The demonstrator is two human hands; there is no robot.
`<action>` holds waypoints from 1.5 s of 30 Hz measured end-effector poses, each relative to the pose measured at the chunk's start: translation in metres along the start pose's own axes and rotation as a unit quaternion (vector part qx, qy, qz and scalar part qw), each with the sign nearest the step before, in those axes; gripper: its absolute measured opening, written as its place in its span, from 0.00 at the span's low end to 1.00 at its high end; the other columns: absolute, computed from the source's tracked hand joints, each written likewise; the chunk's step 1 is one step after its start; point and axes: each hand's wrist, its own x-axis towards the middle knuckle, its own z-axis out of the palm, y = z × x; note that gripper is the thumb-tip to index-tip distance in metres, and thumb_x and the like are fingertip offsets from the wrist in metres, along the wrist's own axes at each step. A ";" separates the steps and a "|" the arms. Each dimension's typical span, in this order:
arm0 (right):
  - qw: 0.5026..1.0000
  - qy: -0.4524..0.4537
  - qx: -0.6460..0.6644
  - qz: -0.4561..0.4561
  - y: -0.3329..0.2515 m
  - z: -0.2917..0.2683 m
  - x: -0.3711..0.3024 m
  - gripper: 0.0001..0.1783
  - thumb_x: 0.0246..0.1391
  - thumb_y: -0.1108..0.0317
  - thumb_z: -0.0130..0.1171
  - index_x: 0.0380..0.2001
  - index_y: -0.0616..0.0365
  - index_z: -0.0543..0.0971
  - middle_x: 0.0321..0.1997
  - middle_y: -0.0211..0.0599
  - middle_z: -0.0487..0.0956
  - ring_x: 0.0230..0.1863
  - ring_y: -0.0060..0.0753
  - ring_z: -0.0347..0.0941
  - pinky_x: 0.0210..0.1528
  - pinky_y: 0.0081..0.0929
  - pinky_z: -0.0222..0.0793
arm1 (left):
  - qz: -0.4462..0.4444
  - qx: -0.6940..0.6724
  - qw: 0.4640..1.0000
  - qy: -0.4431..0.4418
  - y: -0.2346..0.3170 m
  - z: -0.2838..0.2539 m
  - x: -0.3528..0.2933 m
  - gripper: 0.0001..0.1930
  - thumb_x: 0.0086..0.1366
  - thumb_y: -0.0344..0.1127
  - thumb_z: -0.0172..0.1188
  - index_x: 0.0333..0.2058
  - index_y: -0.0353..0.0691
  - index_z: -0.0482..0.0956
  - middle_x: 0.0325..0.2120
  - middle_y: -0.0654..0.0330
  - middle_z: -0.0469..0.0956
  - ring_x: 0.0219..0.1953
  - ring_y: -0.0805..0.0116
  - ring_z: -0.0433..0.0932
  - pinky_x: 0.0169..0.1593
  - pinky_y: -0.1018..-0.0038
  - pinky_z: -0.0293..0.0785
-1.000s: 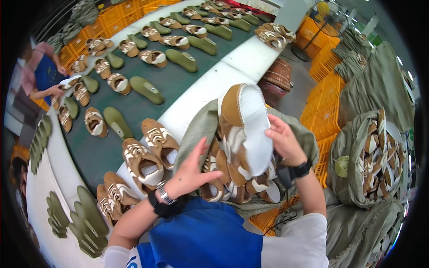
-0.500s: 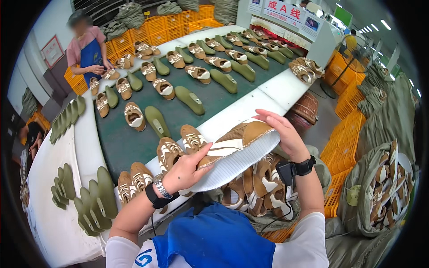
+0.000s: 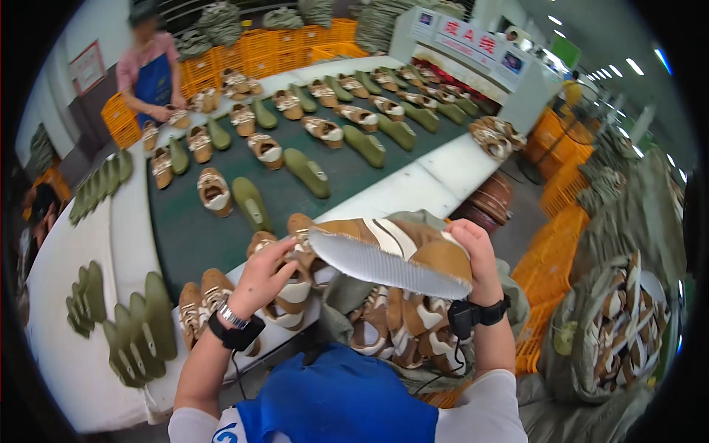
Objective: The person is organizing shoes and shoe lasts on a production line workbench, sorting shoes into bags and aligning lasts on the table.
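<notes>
My right hand (image 3: 476, 258) grips one end of a brown sneaker upper (image 3: 413, 240) with white stripes. Its ribbed grey underside (image 3: 384, 266) faces me, tilted, with no sole on it. My left hand (image 3: 262, 280) has its fingers spread, just left of the upper's other end, and holds nothing. Below that hand, brown-and-white sneaker uppers (image 3: 203, 295) stand along the white table edge. Beneath the held upper, a sack (image 3: 336, 310) is filled with more such uppers (image 3: 413, 325).
A dark green conveyor belt (image 3: 173, 225) carries rows of uppers and green shoe lasts (image 3: 305, 173). More lasts (image 3: 140, 336) stand on the white table (image 3: 66, 251) at left. Across the belt, a co-worker (image 3: 151, 70) handles an upper. Orange crates (image 3: 550, 269) and a full sack (image 3: 613, 332) are at right.
The upper has swung round, its underside now sloping down to the right. My left hand has let go of it and moved left; my right hand now grips its right end.
</notes>
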 end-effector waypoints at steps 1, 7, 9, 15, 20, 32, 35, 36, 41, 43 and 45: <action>0.999 0.032 0.018 -0.014 -0.002 -0.004 -0.004 0.09 0.53 0.67 0.56 0.31 0.62 0.76 0.28 0.28 0.77 0.27 0.17 0.71 0.31 0.14 0.67 | 0.023 0.032 0.999 -0.012 0.002 0.004 -0.003 0.20 0.55 0.31 0.59 0.48 0.34 0.72 0.40 0.48 0.76 0.42 0.55 0.76 0.46 0.68 0.72; 0.881 -0.066 -0.289 -0.370 0.019 0.023 -0.060 0.08 0.36 0.72 0.66 0.18 0.54 0.75 0.17 0.30 0.71 0.19 0.27 0.66 0.23 0.21 0.61 | -0.258 -0.584 0.753 -0.157 0.032 0.050 0.015 0.24 0.67 0.51 0.46 0.53 0.38 0.67 0.45 0.57 0.74 0.41 0.65 0.77 0.43 0.69 0.74; 0.741 -0.156 -0.442 -0.481 0.026 0.047 -0.072 0.12 0.32 0.70 0.70 0.21 0.51 0.75 0.16 0.26 0.68 0.16 0.31 0.62 0.19 0.25 0.58 | -0.239 -0.555 0.785 -0.136 0.052 0.052 0.026 0.26 0.67 0.56 0.42 0.47 0.38 0.71 0.40 0.58 0.77 0.37 0.72 0.77 0.38 0.75 0.74; 0.677 -0.199 -0.446 -0.550 0.043 0.084 -0.071 0.11 0.35 0.68 0.70 0.19 0.53 0.74 0.15 0.24 0.63 0.16 0.26 0.59 0.19 0.21 0.54 | -0.180 -0.517 0.833 -0.079 0.017 0.024 0.005 0.18 0.66 0.48 0.50 0.34 0.38 0.77 0.24 0.64 0.78 0.20 0.81 0.74 0.24 0.84 0.70; 0.748 -0.234 -0.344 -0.517 0.045 0.118 -0.054 0.11 0.33 0.69 0.70 0.18 0.53 0.75 0.14 0.25 0.65 0.14 0.27 0.59 0.16 0.23 0.53 | -0.142 -0.576 0.803 0.046 -0.007 -0.014 -0.037 0.14 0.65 0.42 0.53 0.32 0.36 0.78 0.20 0.66 0.77 0.13 0.84 0.69 0.18 0.90 0.63; 0.768 -0.363 -0.191 -0.491 0.145 0.329 -0.074 0.08 0.38 0.71 0.67 0.20 0.55 0.76 0.18 0.29 0.69 0.19 0.31 0.64 0.22 0.27 0.58 | -0.169 -0.634 0.754 0.032 -0.047 -0.103 -0.219 0.39 0.61 0.58 0.52 0.62 0.42 0.49 0.60 0.60 0.58 0.60 0.65 0.59 0.62 0.63 0.58; 0.770 -0.457 -0.140 -0.422 0.177 0.400 -0.090 0.10 0.42 0.70 0.64 0.29 0.59 0.76 0.27 0.36 0.73 0.29 0.38 0.69 0.32 0.30 0.65 | -0.211 -0.659 0.689 0.215 -0.074 -0.143 -0.275 0.30 0.61 0.47 0.56 0.58 0.41 0.60 0.53 0.59 0.66 0.55 0.66 0.66 0.57 0.66 0.64; 0.785 -0.476 -0.105 -0.382 0.184 0.424 -0.095 0.13 0.43 0.69 0.64 0.33 0.60 0.76 0.31 0.39 0.73 0.33 0.41 0.69 0.36 0.31 0.66 | -0.211 -0.647 0.684 0.263 -0.079 -0.159 -0.291 0.27 0.60 0.43 0.57 0.55 0.40 0.63 0.49 0.60 0.70 0.50 0.68 0.70 0.54 0.69 0.67; 0.787 -0.425 -0.379 -0.238 0.242 0.500 -0.093 0.22 0.53 0.57 0.55 0.48 0.55 0.71 0.34 0.47 0.77 0.35 0.48 0.74 0.35 0.39 0.69 | -0.202 -0.445 0.735 0.470 -0.122 -0.245 -0.388 0.24 0.57 0.28 0.58 0.53 0.35 0.65 0.45 0.59 0.73 0.46 0.69 0.74 0.50 0.72 0.70; 0.666 -0.491 -0.553 -0.096 0.276 0.526 -0.098 0.26 0.56 0.50 0.50 0.53 0.52 0.67 0.33 0.49 0.78 0.34 0.49 0.75 0.33 0.42 0.70 | -0.204 -0.389 0.741 0.509 -0.123 -0.271 -0.421 0.25 0.57 0.24 0.56 0.54 0.34 0.63 0.48 0.56 0.71 0.48 0.67 0.72 0.52 0.72 0.69; 0.672 -0.481 -0.551 -0.112 0.337 0.526 -0.104 0.31 0.54 0.46 0.50 0.56 0.51 0.62 0.25 0.50 0.78 0.27 0.54 0.75 0.30 0.46 0.70 | -0.219 -0.358 0.745 0.519 -0.144 -0.282 -0.439 0.26 0.57 0.24 0.55 0.55 0.33 0.61 0.49 0.56 0.70 0.49 0.66 0.71 0.53 0.71 0.67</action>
